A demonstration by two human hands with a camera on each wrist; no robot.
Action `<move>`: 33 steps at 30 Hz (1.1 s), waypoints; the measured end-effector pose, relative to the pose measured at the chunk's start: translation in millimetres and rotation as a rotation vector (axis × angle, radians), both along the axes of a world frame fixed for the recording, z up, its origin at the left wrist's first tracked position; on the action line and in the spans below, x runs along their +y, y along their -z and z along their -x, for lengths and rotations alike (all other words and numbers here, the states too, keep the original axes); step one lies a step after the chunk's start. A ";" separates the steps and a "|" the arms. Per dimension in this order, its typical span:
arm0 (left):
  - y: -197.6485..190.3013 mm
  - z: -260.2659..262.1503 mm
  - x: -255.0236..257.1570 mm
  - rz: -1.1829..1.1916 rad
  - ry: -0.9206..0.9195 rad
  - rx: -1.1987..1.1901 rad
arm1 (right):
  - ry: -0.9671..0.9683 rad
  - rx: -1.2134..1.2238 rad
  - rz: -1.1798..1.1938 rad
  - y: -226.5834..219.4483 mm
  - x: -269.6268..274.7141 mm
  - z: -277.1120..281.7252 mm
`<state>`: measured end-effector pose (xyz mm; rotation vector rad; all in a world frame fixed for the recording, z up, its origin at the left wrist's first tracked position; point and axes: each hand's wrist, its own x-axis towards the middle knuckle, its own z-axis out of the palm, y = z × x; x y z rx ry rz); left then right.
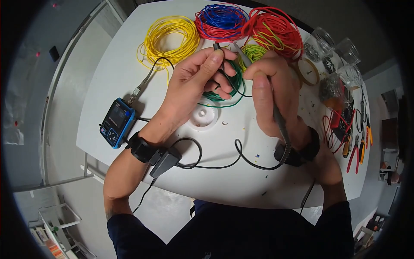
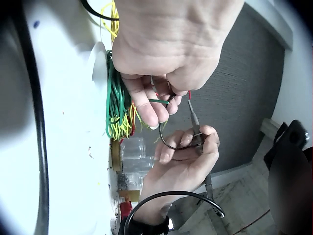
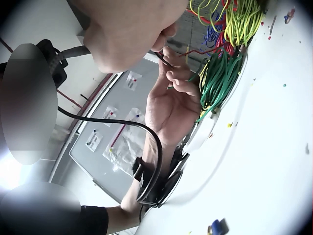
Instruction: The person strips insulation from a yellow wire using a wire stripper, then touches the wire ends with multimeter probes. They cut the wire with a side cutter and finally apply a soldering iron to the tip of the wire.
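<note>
My left hand [image 1: 189,82] pinches a small black clip [image 1: 216,46] on a thin lead between thumb and forefinger. In the left wrist view, a green wire [image 2: 157,101] runs among its fingers and a short red wire tip [image 2: 190,94] sticks out beyond them. To the right, my right hand [image 1: 276,90] grips a grey oscilloscope probe [image 1: 243,54] like a pen. In the left wrist view the probe's tip is right at the red wire end. The thin black lead loops between both hands. A blue-edged handheld oscilloscope [image 1: 114,123] lies on the table at left, with a cable plugged in.
Behind the hands lie coils of yellow wire [image 1: 170,39], blue wire [image 1: 222,19], red wire [image 1: 282,30] and green wire [image 1: 235,82]. A white round spool [image 1: 204,118] sits below my left hand. Clear jars [image 1: 347,52], a tape roll [image 1: 307,72] and pliers [image 1: 353,155] line the right side.
</note>
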<state>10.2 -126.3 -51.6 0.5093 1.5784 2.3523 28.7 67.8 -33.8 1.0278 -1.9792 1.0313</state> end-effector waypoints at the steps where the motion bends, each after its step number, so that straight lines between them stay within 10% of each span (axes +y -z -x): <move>1: -0.1 0.3 0.3 0.000 0.004 -0.001 | 0.008 0.021 0.005 -0.1 1.3 0.7; 33: 0.6 -0.3 -1.0 0.030 0.005 0.034 | 0.049 -0.075 0.031 -4.1 -1.3 -9.9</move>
